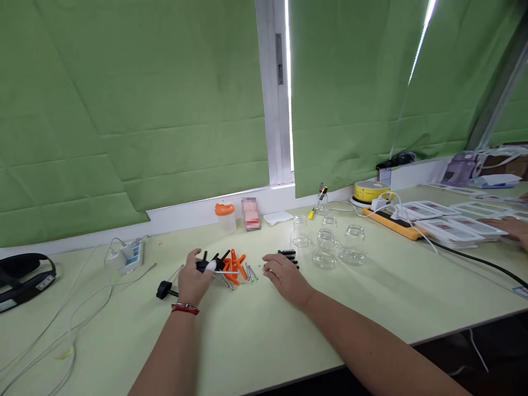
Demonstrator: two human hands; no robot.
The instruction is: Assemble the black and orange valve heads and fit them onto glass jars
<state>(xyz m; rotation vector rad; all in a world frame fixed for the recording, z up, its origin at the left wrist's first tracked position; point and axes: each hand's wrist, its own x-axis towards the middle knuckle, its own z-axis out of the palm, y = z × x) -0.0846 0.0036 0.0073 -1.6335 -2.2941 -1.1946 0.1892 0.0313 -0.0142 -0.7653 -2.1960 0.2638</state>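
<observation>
My left hand [194, 281] is closed on a black plastic part [203, 266] with a thin metal rod [226, 272] sticking out to the right. Just beyond it lie orange plastic pieces [233, 260], and long silver bolts [249, 273] rest to their right. My right hand [286, 278] is lowered to the table with its fingertips drawn together beside some tiny metal bits; anything between them is too small to name. Black bristled pieces [287, 253] lie behind that hand. A black round-headed part [164, 289] sits left of my left wrist.
Several clear glass jars [325, 257] stand to the right. Behind are an orange-lidded cup [225, 217] and a pink box [251, 214]. A power strip [132, 257] with cables lies left, near a black headset [27, 280]. Another person's hand [509, 225] touches white trays [449, 232].
</observation>
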